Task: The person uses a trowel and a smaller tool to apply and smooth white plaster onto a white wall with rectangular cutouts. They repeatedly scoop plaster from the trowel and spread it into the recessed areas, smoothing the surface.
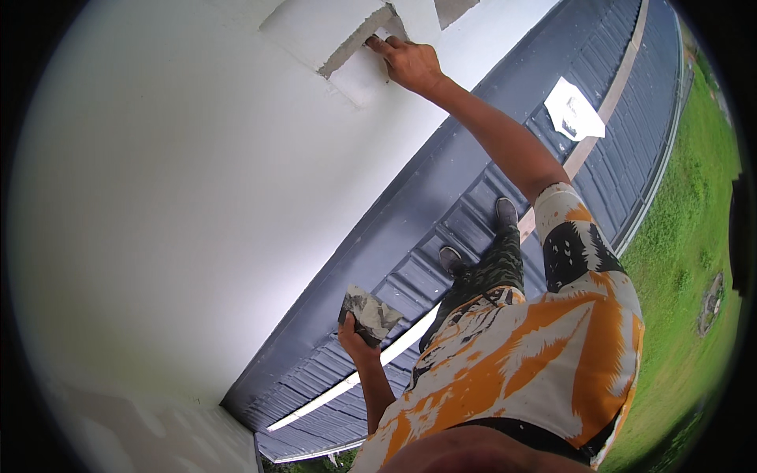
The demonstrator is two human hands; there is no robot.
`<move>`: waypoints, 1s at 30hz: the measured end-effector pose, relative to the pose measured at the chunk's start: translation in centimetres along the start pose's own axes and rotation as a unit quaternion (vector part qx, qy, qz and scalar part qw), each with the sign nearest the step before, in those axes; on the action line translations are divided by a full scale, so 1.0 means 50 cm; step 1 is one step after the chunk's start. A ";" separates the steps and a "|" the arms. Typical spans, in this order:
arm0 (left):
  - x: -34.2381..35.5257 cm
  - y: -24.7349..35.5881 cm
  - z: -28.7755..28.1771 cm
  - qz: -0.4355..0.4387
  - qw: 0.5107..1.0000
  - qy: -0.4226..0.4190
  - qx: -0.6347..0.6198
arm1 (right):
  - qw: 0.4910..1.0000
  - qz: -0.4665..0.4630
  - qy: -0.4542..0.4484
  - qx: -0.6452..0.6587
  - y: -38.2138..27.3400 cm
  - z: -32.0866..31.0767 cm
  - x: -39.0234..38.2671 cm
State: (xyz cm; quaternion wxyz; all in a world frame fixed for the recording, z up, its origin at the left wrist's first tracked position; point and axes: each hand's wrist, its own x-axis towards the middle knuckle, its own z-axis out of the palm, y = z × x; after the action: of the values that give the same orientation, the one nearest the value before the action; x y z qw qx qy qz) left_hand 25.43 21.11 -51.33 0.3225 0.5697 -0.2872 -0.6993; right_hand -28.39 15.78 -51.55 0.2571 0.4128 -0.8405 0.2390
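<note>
Ribbed blue-grey roofing (441, 225) sweeps diagonally beside a pale wall (197, 173), green grass (670, 229) off to the right, and from my remote seat I've got both hands in view! Down low, my left hand (355, 337) is clenched around a flat plate (371, 311), and what a face on it: mottled pale grey, streaked and blotched with darker patches, roughly four-sided, dark along its left edge. It's tilted, out beside the wall, with roofing behind it. Up top, my right hand (414, 65) is at a rough grey-sided recess (345, 55) in the wall, fingers bent; the fingertips are too small for me to tell whether they're grasping anything. Over right, a white sheet (574, 110) lies by a long plank (611, 98), well apart from the plate
</note>
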 end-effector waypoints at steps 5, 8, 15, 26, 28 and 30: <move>0.005 -0.001 -0.018 0.003 0.999 -0.033 0.014 | 0.998 -0.034 -0.049 0.023 -0.002 -0.005 -0.077; -0.006 0.006 -0.004 -0.007 0.999 -0.044 0.024 | 0.995 -0.057 -0.067 0.054 0.019 0.006 -0.184; -0.012 0.019 0.024 0.010 0.996 -0.064 0.067 | 0.994 -0.001 0.067 0.087 -0.003 0.045 -0.242; -0.016 0.028 0.009 0.018 0.996 -0.058 0.062 | 0.978 0.187 0.032 0.089 -0.050 -0.016 -0.193; -0.018 0.025 0.015 0.024 0.997 -0.061 0.052 | 0.983 0.146 0.026 0.104 -0.077 -0.015 -0.204; -0.021 0.028 0.018 0.024 0.997 -0.061 0.047 | 0.987 0.117 -0.010 0.111 -0.119 -0.027 -0.223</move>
State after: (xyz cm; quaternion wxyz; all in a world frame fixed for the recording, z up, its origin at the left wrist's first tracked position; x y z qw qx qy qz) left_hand 24.88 21.08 -49.47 0.2939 0.5334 -0.3526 -0.7105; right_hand -17.34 19.75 -56.42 0.1715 0.3402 -0.8537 0.3551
